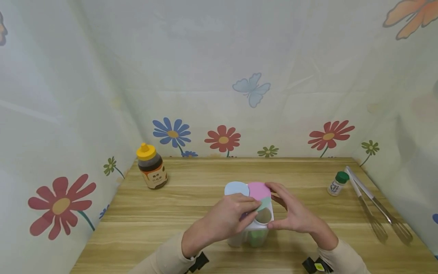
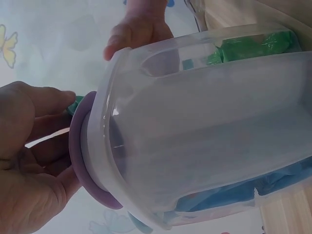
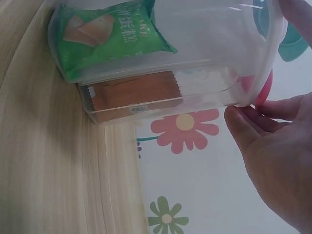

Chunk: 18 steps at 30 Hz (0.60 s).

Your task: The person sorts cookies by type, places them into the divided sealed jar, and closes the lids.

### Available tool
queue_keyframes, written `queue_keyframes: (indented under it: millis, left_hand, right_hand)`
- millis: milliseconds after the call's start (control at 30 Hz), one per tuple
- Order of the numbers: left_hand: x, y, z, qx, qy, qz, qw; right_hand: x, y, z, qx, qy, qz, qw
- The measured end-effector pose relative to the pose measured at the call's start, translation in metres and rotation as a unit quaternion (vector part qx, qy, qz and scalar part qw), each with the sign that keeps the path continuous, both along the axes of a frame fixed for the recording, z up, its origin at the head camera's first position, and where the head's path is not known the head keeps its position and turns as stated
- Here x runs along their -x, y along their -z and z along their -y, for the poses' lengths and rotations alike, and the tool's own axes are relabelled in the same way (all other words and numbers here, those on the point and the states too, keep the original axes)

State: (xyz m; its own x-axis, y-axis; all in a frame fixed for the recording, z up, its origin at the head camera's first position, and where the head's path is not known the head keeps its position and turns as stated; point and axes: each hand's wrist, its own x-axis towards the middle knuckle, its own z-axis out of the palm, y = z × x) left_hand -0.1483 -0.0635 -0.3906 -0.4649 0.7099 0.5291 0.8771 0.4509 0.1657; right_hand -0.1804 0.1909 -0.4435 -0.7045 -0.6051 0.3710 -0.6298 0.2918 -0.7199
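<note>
A clear plastic storage box [image 1: 235,240] with several compartments and a white top stands on the table. Its blue lid [image 1: 236,188] and pink lid [image 1: 257,190] lie over the far openings; a purple lid [image 2: 80,151] is mostly hidden from above by my left hand [image 1: 226,214]. Fingers of that hand pinch a green lid [image 1: 265,203], tilted up beside an uncovered round opening [image 1: 263,216]. My right hand [image 1: 292,211] grips the box's top rim at the right. Through the walls show a green cake packet [image 3: 114,36], a brown packet [image 3: 136,92] and a blue packet [image 2: 229,195].
A syrup-like dark bottle [image 1: 153,172] with a yellow cap stands at the back left of the wooden table [image 1: 191,171]. Toward the right are a small green-capped shaker [image 1: 336,185] and metal tongs [image 1: 373,201]. A flowered curtain [image 1: 191,57] surrounds the table.
</note>
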Motion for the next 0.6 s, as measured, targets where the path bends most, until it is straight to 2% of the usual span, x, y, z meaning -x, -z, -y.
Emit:
queue_keyframes:
  millis: [367, 600]
  left_hand:
    - [-0.0019, -0.0042, -0.0010, 0.056, -0.002, 0.019, 0.9983]
    - [-0.0012, -0.0044, -0.0021, 0.106, 0.009, -0.002, 0.9943]
  right_hand:
    - [0.0018, 0.0040, -0.0025, 0.013, -0.026, 0.025, 0.999]
    - [0.0040, 0.0083, -0.0039, 0.012, -0.043, 0.028, 0.999]
